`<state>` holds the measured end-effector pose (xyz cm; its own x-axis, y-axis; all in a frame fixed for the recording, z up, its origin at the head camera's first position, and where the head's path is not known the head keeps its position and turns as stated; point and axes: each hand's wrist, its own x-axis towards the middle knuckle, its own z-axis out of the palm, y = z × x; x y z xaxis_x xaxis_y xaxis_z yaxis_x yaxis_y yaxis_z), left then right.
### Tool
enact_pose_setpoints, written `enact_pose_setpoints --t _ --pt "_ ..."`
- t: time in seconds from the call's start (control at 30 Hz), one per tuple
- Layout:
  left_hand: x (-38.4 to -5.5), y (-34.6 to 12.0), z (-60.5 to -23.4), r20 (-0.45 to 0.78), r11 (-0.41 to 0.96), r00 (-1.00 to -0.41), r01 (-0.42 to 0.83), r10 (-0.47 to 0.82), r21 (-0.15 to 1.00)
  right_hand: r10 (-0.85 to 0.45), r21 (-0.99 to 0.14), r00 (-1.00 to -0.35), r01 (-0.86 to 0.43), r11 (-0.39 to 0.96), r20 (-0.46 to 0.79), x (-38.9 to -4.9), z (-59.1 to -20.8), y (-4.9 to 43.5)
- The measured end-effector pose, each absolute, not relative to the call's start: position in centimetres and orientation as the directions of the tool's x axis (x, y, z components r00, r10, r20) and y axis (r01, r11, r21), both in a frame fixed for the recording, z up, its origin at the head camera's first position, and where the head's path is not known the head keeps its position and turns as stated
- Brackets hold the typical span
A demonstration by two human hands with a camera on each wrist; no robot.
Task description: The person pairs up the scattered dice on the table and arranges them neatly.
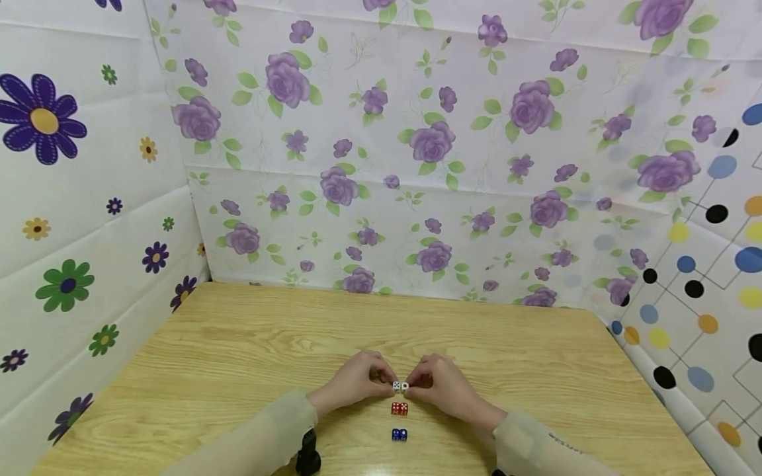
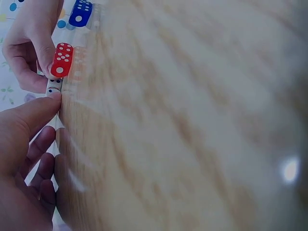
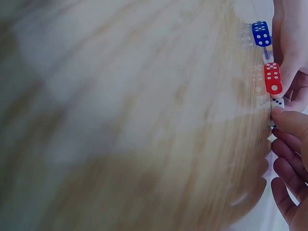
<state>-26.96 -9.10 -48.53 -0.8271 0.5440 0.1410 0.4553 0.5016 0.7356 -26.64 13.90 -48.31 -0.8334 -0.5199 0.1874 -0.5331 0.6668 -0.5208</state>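
Two white dice (image 1: 396, 385) stand side by side on the wooden table, touching or nearly so. My left hand (image 1: 362, 378) pinches the left one between thumb and fingers, and my right hand (image 1: 445, 385) pinches the right one from its side. Just nearer to me lies a pair of red dice (image 1: 399, 408), set close together. Nearer still is a pair of blue dice (image 1: 399, 434) in line with them. In the left wrist view, a thumb (image 2: 48, 103) partly hides the white dice; the right wrist view also shows a white die (image 3: 277, 102) partly covered by fingers.
The wooden table (image 1: 268, 330) has a glossy, light-grained top. Flowered cloth (image 1: 381, 218) hangs along its back edge, with more patterned cloth at the left and right. A black strap device (image 1: 308, 455) sits at the left wrist.
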Motion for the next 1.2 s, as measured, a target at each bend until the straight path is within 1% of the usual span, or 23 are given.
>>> enact_pose_setpoints --t 0.53,1.2 --pt "-27.05 -9.03 -48.51 0.131 0.510 -0.833 0.445 0.538 0.736 -0.521 -0.516 -0.833 -0.534 0.670 0.185 -26.79 -48.59 13.74" --pt "-27.08 -9.08 -48.56 0.123 0.502 -0.832 0.437 0.541 0.746 -0.519 -0.538 -0.835 -0.526 0.659 0.182 -26.65 -48.57 13.74"
